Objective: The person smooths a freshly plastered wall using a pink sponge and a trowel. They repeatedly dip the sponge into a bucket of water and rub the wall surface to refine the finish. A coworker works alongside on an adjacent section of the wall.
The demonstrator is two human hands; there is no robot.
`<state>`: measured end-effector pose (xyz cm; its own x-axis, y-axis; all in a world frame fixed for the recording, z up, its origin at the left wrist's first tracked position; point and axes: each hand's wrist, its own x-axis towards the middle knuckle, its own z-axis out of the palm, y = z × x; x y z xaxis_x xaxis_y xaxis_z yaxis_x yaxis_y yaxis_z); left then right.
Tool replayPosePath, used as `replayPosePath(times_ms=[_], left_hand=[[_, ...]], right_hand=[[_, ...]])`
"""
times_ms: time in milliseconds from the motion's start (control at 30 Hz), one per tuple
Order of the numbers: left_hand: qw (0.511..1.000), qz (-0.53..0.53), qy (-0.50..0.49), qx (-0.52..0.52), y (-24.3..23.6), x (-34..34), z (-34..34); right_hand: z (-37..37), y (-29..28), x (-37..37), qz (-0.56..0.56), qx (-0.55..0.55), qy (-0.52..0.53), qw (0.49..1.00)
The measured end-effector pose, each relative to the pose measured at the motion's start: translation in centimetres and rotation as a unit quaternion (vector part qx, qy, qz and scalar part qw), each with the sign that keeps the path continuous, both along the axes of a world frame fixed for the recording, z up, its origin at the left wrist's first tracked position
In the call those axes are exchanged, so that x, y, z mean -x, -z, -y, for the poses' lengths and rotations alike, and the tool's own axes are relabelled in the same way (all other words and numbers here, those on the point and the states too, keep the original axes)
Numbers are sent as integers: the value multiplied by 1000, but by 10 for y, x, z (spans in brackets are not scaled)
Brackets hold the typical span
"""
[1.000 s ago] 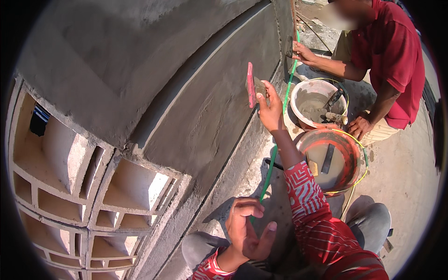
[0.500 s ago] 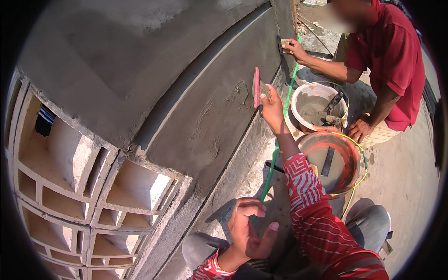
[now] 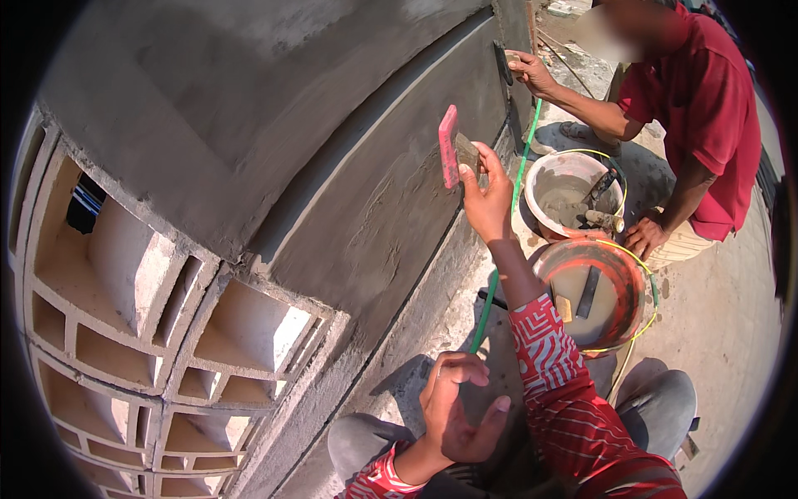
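My right hand [image 3: 489, 195] grips a plastering float by its block handle. The float's pink plate [image 3: 449, 148] stands on edge close to the wet grey plaster [image 3: 391, 179] on the wall; I cannot tell whether it touches. Ridges and smears mark the plaster just left of the float. Lower down, my left hand [image 3: 457, 412] hangs in front of my knees with its fingers curled but apart from the thumb, and nothing is in it.
A co-worker in a red shirt [image 3: 723, 125] crouches at right, holding a black float [image 3: 504, 63] at the wall. Between us stand a mortar bucket [image 3: 538, 218] and an orange tub [image 3: 633, 291] of cloudy water. A green hose [image 3: 489, 303] runs beside the wall; pale ventilation blocks [image 3: 170, 374] fill the left.
The float in my right hand has shifted slightly and turned, showing more of its pink plate. The co-worker's float has tilted into view. My left hand keeps nearly the same pose.
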<state>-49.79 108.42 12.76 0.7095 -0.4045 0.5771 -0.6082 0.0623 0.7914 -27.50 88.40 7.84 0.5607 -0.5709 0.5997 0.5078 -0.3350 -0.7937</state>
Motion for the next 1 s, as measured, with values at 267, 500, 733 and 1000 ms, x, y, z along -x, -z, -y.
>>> replayPosePath(times_ms=[267,500,733,1000], left_hand=[[1000,-5,-22,-7,0,0,-6],[999,19,-5,-26,-14,7,-1],[999,29,-11,14,-12,-3,-4],[1000,11,12,1,-14,9,0]], right_hand=[[-99,44,91,-86,155,-126,976],[31,10,-14,-31,13,34,999],[-65,31,55,-40,121,-129,983],[-92,72,72,-67,-24,-125,990]])
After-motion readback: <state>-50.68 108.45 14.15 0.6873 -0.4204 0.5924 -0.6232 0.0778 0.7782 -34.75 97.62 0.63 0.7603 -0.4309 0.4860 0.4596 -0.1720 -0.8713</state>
